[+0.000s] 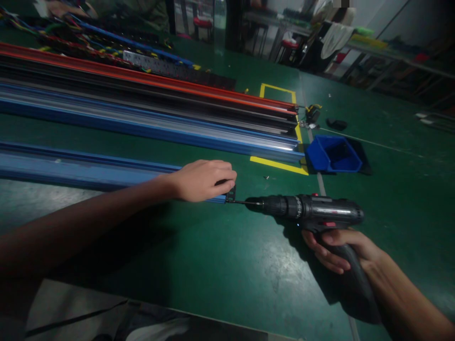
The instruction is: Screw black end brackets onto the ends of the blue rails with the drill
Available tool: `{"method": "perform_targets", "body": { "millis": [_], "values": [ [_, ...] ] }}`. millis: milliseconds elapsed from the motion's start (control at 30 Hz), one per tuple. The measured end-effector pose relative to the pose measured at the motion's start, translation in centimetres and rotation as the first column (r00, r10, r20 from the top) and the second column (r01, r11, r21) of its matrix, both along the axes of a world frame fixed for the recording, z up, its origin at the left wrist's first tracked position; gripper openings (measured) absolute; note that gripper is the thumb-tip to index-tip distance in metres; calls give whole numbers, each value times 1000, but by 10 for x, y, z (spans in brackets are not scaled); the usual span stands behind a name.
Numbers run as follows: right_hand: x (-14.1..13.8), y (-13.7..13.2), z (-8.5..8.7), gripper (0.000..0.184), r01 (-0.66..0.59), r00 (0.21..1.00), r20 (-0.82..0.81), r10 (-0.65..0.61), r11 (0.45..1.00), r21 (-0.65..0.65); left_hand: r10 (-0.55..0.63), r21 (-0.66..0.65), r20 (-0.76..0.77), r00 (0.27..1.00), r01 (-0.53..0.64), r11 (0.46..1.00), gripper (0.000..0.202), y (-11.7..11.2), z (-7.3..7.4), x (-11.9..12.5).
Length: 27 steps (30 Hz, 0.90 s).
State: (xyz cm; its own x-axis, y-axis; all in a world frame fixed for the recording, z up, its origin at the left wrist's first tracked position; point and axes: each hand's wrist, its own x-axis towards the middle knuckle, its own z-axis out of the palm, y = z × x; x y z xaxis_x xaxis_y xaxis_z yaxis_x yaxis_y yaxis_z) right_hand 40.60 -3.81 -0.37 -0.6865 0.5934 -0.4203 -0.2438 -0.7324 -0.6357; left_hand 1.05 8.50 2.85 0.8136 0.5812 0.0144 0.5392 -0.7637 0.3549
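My left hand (204, 180) is closed over the end of a long blue metal rail (138, 171) lying on the green table. A small black end piece (231, 194) sits at the rail's tip, beside my fingertips. In my right hand (337, 251) is a black cordless drill (320, 210), with my fingers wrapped round its handle. The drill's long thin bit points left and its tip meets the end piece. Whether a screw is at the tip is too small to tell.
Behind lie more long rails, a blue one (213, 137) and an orange one (177, 86), ending near yellow tape (279, 166). A blue bin (320, 154) stands right of them. Bundled wires (88, 45) and a bottle (220, 21) are further back. Another person's hand (62, 9) shows upper left.
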Motion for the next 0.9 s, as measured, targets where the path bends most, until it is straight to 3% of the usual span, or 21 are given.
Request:
{"method": "perform_targets", "body": {
  "millis": [900],
  "values": [
    [-3, 2, 3, 25, -15, 1000, 1, 15, 1000, 1, -11, 12, 17, 1000, 11, 1000, 33, 1, -1, 0]
  ]
}}
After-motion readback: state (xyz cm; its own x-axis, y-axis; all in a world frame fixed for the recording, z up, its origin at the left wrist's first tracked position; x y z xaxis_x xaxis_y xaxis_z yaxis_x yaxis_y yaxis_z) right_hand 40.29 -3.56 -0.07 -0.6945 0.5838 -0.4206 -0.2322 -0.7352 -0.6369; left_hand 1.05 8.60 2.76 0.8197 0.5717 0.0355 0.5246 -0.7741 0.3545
